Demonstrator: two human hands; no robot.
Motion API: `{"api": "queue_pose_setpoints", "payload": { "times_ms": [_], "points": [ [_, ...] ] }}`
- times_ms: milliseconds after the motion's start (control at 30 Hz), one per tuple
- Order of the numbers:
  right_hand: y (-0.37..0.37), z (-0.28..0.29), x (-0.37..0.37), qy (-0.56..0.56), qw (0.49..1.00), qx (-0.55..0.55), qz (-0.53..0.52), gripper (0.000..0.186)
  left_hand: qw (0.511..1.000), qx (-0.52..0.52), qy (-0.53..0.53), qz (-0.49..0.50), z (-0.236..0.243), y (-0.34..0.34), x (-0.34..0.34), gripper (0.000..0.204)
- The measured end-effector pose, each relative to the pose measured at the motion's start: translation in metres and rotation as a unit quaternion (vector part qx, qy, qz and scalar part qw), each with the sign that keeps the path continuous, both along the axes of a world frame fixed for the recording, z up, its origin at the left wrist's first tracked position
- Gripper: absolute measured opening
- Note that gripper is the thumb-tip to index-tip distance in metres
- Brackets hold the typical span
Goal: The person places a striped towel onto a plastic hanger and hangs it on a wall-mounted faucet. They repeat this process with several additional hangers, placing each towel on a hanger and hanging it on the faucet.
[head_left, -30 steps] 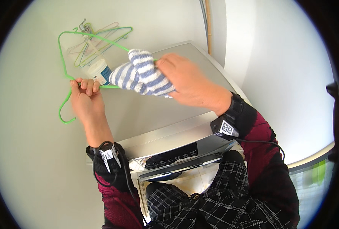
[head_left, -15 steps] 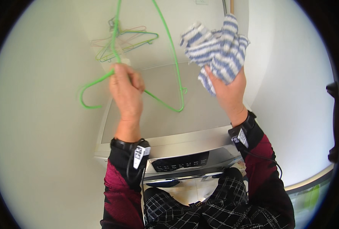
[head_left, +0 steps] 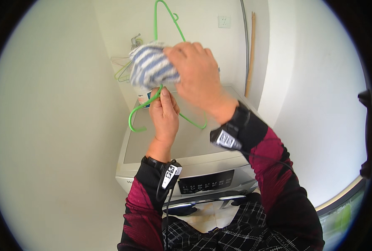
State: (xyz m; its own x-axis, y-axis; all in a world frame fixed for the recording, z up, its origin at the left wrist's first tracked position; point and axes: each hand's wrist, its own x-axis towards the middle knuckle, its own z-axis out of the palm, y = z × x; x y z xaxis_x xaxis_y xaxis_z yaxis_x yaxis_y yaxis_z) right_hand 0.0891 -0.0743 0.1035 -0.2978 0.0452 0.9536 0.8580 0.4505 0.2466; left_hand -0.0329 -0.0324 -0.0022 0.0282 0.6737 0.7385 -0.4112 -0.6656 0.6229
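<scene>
My left hand (head_left: 165, 115) grips a green plastic hanger (head_left: 136, 114) just by its hook, which curves down to the left, while the frame stands up behind the hands. My right hand (head_left: 196, 79) is closed on a blue-and-white striped cloth (head_left: 149, 67) and holds it against the upright hanger, just above my left hand. The cloth is smeared by motion and covers part of the hanger. A white tub with a blue label (head_left: 145, 98) sits on the washing machine behind my left hand, partly hidden.
The washing machine (head_left: 144, 151) stands against the back wall, its control panel (head_left: 205, 182) facing me. More hangers (head_left: 121, 72) hang at a tap (head_left: 135, 41). A wall socket (head_left: 223, 21), a grey hose (head_left: 246, 39) and a wooden pole (head_left: 251, 54) are at the back right.
Half a second ago the cloth was held apart at the right; my right hand has brought it leftward onto the hanger. My left hand keeps its grip, slightly lower and further right.
</scene>
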Motion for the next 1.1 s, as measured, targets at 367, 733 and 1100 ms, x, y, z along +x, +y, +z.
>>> {"api": "queue_pose_setpoints", "payload": {
  "times_ms": [367,733,1100],
  "points": [
    [0.020,0.151,0.028,-0.078,0.914,0.344,-0.198,0.024,0.996,0.089,0.016,-0.002,0.004,-0.018,0.014,0.027],
    [-0.074,-0.001,-0.031,-0.403,0.901,0.007,-0.159,0.012,0.931,0.226,0.078,0.275,-0.006,0.006,0.004,0.025],
    [-0.109,-0.008,0.020,-0.399,0.909,-0.118,-0.021,0.016,0.946,0.247,0.187,0.093,-0.003,-0.007,0.013,0.027]
  ]
}}
